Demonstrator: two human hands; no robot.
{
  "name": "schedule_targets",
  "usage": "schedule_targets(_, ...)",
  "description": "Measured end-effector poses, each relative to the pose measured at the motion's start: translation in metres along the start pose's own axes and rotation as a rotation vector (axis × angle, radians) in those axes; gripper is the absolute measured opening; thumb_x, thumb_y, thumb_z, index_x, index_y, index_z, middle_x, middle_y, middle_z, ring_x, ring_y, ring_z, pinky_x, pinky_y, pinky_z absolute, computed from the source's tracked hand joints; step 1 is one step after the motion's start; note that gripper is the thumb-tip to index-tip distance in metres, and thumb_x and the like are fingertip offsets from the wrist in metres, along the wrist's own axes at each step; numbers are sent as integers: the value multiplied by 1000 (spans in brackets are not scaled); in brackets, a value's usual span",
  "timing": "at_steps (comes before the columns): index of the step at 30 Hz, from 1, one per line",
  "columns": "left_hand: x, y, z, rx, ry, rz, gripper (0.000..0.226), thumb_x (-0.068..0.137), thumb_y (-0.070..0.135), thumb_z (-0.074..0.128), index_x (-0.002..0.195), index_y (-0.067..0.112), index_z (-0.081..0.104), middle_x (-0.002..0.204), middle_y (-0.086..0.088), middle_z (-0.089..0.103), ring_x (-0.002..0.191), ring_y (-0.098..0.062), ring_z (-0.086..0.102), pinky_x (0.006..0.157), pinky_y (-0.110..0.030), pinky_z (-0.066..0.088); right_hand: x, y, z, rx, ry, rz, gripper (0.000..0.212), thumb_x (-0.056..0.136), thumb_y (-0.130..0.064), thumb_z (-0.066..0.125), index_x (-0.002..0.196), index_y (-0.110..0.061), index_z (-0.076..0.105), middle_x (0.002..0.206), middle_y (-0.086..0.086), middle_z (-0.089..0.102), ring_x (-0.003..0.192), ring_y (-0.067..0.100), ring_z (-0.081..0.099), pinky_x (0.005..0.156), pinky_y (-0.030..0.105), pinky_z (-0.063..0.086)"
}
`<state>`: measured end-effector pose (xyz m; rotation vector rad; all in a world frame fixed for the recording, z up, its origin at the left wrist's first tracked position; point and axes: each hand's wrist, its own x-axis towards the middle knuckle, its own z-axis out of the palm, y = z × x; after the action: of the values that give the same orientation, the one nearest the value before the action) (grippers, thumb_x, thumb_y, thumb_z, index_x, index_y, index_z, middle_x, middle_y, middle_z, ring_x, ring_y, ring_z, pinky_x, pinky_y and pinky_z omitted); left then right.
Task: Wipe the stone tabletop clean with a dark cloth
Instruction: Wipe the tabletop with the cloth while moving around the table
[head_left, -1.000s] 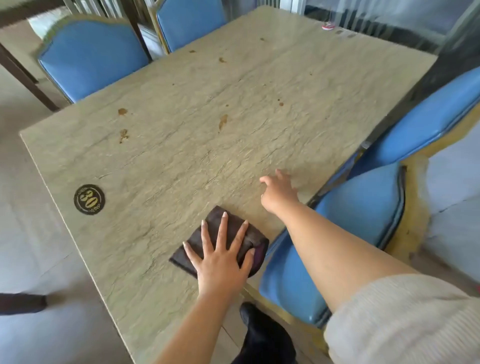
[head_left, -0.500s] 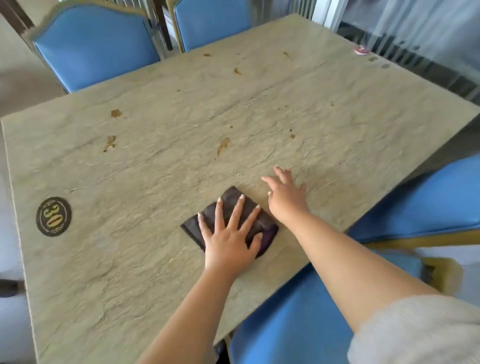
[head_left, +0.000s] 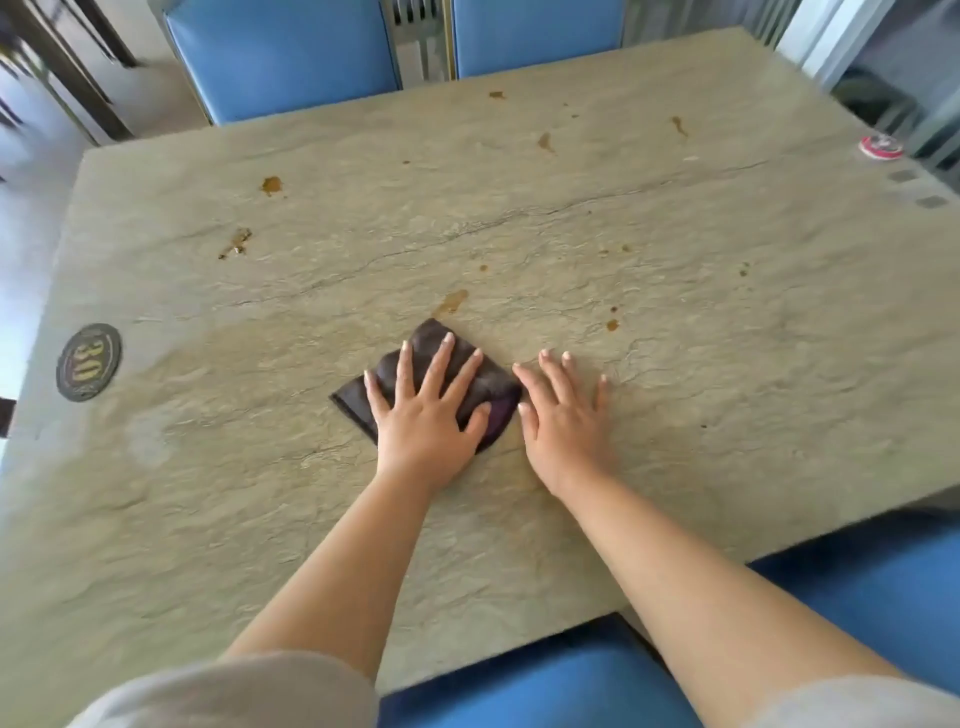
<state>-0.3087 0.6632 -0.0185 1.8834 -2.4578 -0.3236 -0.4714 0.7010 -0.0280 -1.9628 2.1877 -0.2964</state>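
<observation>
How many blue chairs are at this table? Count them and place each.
4. At the table's far edge: left chair back, right chair back. At its near edge: centre seat, right seat. Others may sit outside the frame.

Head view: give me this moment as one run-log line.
left hand: flat on dark cloth | right hand: flat on stone tabletop beside cloth | brown stain: just beyond cloth, unwiped

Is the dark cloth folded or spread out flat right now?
Folded. The dark cloth is a small compact pad under the left hand, with layered edges at its left corner and a purple inner layer at its right edge.
</observation>
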Motion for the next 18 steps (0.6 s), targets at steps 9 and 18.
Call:
schedule_targets(9, -9, -2, 3, 18, 10, -231, 62, 87, 72, 22, 145, 60, 3, 162, 20, -3, 150, -23, -12, 111, -70, -4, 4, 63, -21, 7, 160, -61, 39, 91, -24, 50, 130, -23, 53, 133, 4, 53, 126, 25, 46, 101, 42, 37)
schedule_targets(18, 12, 73, 10, 0, 18, 34, 63, 89, 66, 26, 148, 54, 7, 161, 22, 1, 150, -18, -7, 113, -67, -2, 14, 69, -7, 88, 173, -75, 44, 85, -11, 41, 126, -15, 55, 138, 8, 49, 136, 27, 38, 114, 51, 25)
